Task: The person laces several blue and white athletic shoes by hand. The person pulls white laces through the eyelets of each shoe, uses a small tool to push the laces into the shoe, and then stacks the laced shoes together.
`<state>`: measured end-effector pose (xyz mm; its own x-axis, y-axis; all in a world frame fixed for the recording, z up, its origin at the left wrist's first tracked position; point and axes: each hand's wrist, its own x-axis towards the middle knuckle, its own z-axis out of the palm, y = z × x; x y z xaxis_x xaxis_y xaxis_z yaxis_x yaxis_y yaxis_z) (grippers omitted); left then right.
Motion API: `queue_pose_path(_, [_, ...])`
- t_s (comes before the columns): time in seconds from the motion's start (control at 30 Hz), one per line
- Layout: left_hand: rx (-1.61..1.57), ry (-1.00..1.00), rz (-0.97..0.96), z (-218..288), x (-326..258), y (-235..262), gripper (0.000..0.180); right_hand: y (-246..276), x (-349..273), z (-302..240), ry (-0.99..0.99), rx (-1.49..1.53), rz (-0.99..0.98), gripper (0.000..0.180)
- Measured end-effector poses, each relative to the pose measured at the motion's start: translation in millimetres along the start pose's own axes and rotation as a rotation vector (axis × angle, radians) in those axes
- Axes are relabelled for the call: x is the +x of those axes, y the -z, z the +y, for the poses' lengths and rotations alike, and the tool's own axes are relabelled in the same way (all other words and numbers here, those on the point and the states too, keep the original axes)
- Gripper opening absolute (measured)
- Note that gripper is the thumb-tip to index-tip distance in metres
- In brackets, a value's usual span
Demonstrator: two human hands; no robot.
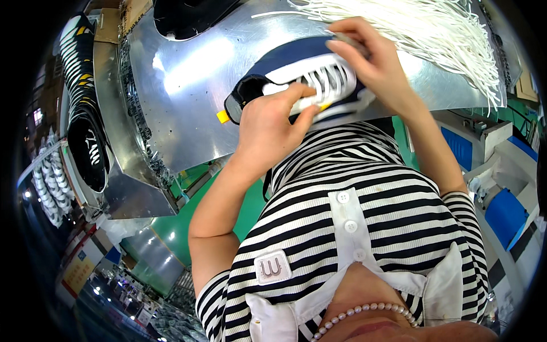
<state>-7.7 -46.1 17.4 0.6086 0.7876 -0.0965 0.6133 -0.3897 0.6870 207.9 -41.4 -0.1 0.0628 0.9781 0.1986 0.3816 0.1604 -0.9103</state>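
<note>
A navy and white shoe upper (296,50) lies on the metal table, its dark collar opening to the left and a yellow tab at the heel. White laces (327,81) cross its front in several rows. My left hand (272,122) is closed over the near side of the upper, thumb and forefinger gripping it beside the laces. Over the toe end, my right hand (367,54) has its fingers curled toward the thumb. Something greyish shows between them, too blurred to name. The near edge of the upper is smeared by motion.
Loose white laces (421,34) are heaped at the table's far right. A black piece (191,17) sits at the far edge of the metal table (182,108). On the left, a row of nested dark shoe uppers (85,108) fills a side trough. Blue bins (504,216) stand at right.
</note>
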Motion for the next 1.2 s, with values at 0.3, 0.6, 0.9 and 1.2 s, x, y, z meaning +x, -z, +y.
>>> queue_pose_path(0.3, [0.101, 0.015, -0.014, -12, -7, 17, 0.039, -17, 6, 52, -0.142, 0.147, 0.033, 0.029])
queue_pose_path(0.6, [-0.24, 0.184, 0.902, -36, -43, -23, 0.053, -51, -14, 36, -0.064, 0.015, 0.114, 0.023])
queue_pose_path(0.9, [-1.282, 0.341, 0.523, -49, -46, 48, 0.035, -80, 2, 16, -0.071, 0.222, -0.221, 0.022])
queue_pose_path(1.2, [1.022, 0.697, 0.613, -56, -107, 268, 0.03, -35, 50, 29, -0.082, -0.293, -0.102, 0.021])
